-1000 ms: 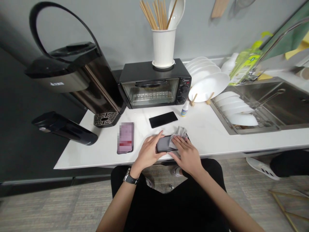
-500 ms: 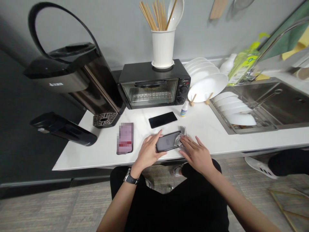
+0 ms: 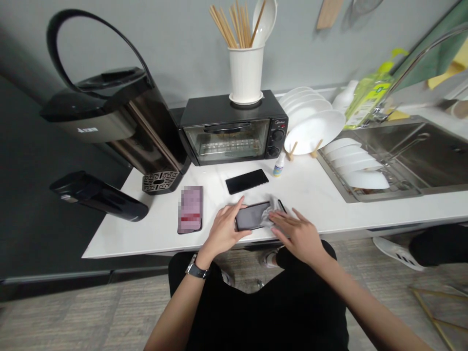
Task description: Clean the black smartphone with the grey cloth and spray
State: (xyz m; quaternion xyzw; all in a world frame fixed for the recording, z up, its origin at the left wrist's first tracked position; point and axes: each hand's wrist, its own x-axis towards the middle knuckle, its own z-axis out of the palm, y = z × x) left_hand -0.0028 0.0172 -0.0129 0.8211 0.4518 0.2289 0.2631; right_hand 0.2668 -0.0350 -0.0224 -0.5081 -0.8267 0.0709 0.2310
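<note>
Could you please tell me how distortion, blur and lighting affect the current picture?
Head view: the tall dispenser leans, likely from wide-angle distortion; head view: the cloth under the right hand looks soft-edged, perhaps motion-blurred; head view: coarse blocks hide the pink phone screen; head view: light looks fairly even across the counter.

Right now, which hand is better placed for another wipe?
Probably the right hand: its fingers lie on the cloth over the phone. The left hand is occupied, gripping the phone's opposite end.
</note>
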